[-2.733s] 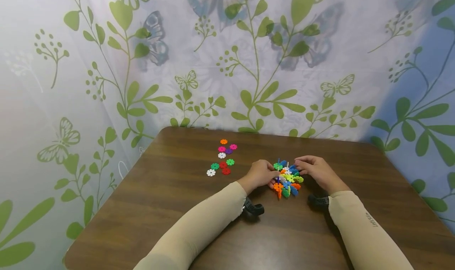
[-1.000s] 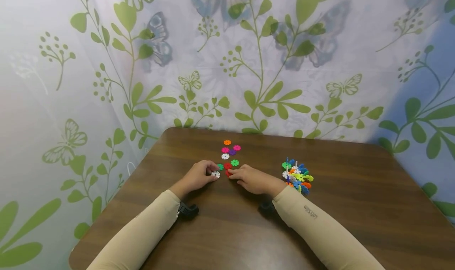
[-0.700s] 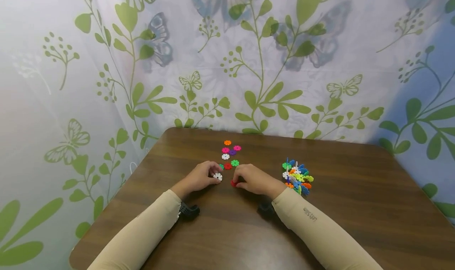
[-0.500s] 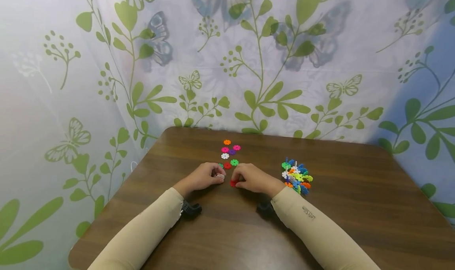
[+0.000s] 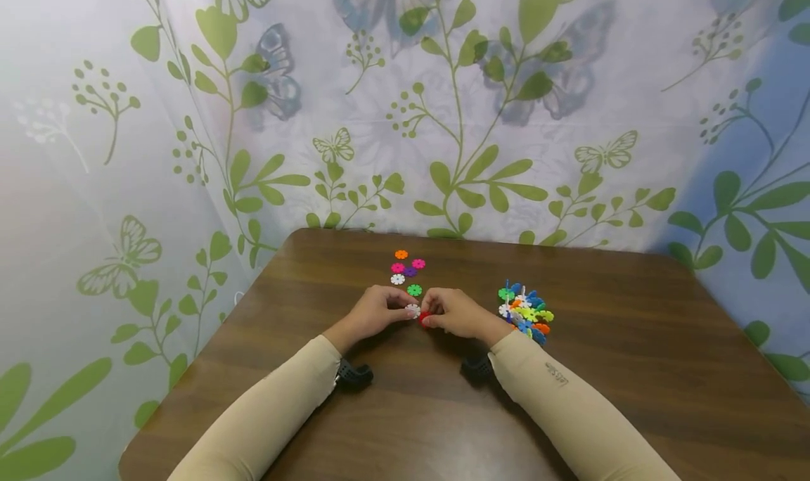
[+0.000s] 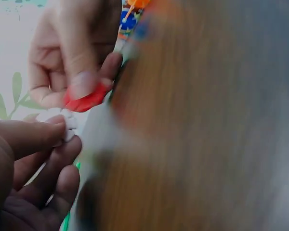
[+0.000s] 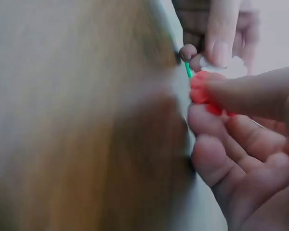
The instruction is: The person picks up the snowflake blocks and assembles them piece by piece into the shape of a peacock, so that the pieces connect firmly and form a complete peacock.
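Note:
My left hand [image 5: 373, 317] pinches a white flower-shaped disc [image 5: 413, 311] between thumb and fingers. My right hand [image 5: 460, 315] pinches a red flower-shaped disc [image 5: 424, 319] the same way. Both hands are close together over the middle of the table. In the left wrist view the red disc [image 6: 86, 100] is just above the white disc [image 6: 71, 122]. Fingers cover part of both in the right wrist view, where the red disc [image 7: 199, 89] overlaps the white disc [image 7: 238, 68]. I cannot tell whether their slots are joined.
Behind the hands lie loose discs: green [image 5: 414, 290], white [image 5: 397, 279], purple [image 5: 410, 272], pink [image 5: 397, 267] and orange [image 5: 401, 254]. A multicoloured cluster of joined discs [image 5: 525, 313] stands right of my right hand. The brown table [image 5: 418, 411] meets a patterned curtain [image 5: 405, 150] at the back.
Both hands have left the cluster and moved left to the loose discs. The left took up a white disc, the right a red one, and the two discs have been brought together.

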Available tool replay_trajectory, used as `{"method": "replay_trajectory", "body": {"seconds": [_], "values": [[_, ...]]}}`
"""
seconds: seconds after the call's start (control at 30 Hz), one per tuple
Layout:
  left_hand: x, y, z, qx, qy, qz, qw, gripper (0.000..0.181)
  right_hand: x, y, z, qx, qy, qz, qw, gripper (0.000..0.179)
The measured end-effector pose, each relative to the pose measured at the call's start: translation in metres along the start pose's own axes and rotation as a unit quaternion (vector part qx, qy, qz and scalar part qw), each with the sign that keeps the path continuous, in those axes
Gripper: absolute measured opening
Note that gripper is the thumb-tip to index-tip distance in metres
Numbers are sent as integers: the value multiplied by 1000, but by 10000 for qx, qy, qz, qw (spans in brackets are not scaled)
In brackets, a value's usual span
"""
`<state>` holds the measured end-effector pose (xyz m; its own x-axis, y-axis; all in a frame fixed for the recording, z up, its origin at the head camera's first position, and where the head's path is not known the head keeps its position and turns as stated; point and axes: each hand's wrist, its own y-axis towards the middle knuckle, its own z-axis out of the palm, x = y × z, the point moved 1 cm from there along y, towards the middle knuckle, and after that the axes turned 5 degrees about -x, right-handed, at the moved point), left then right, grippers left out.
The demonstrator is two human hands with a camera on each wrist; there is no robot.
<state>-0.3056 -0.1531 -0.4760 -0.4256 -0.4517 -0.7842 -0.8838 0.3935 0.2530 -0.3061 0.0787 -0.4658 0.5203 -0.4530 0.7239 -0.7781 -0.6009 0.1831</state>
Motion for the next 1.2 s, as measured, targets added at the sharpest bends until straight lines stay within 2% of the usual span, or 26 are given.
{"method": "replay_trajectory", "body": {"seconds": [0.1,0.23,0.3,0.43,0.5,0.63,0.67,0.8,0.93,1.07,1.2], "values": [[-4,-1,4,-290,-10,129,9995,20,-5,-4,-5,-608,991,445,9922,10],[-8,-4,7,-691,-76,220,9973,21,-2,-8,-8,-1373,2028,691,9671,14],[-10,-5,8,-810,-211,292,9961,22,1,-9,-7,-1548,2361,745,9564,15],[-16,-8,12,-1047,-408,564,9921,21,7,-10,-4,-1628,2828,871,9412,18],[-18,-9,13,-1224,-385,678,9894,19,7,-10,-3,-1751,3105,945,9295,18],[-20,-11,14,-1566,-415,698,9843,16,5,-10,-2,-1973,3559,978,9082,17],[-20,-11,15,-1618,-434,702,9834,16,5,-9,-1,-1952,3622,956,9064,17],[-21,-13,15,-1702,-446,909,9802,14,8,-9,0,-1687,3699,880,9094,18],[-21,-14,16,-1769,-266,1408,9737,12,11,-11,1,-1615,3564,943,9154,16],[-22,-14,17,-1829,78,1963,9633,13,15,-12,2,-1603,3384,1128,9204,15],[-23,-12,17,-1883,392,2195,9565,13,16,-12,2,-1575,3385,1226,9196,17]]}}
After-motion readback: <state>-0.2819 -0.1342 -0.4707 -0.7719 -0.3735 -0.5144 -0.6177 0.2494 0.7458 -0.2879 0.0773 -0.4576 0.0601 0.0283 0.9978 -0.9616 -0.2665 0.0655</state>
